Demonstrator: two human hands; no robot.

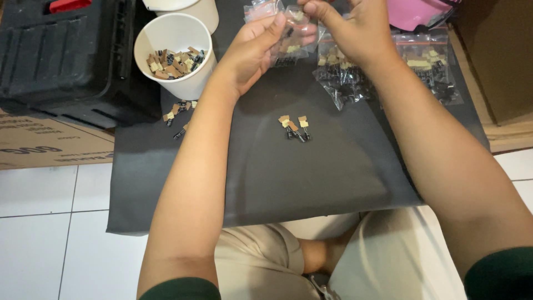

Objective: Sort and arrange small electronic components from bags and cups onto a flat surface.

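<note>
Both of my hands are raised at the top of the head view over a dark grey mat [311, 178]. My left hand [252, 47] and my right hand [350, 30] pinch the same small clear plastic bag [291, 41], which holds small black components on tan tape strips. A few loose components [294, 126] of the same kind lie on the mat below my hands. More clear bags [430, 64] filled with such components lie on the mat to the right, under my right forearm.
A white paper cup [183, 83] with several taped components stands at the mat's upper left, with a few spilled components [177, 111] beside it. A black plastic case [61, 55] sits at far left on flattened cardboard [44, 147]. A brown box [499, 55] stands at right. White floor tiles [50, 239] surround the mat.
</note>
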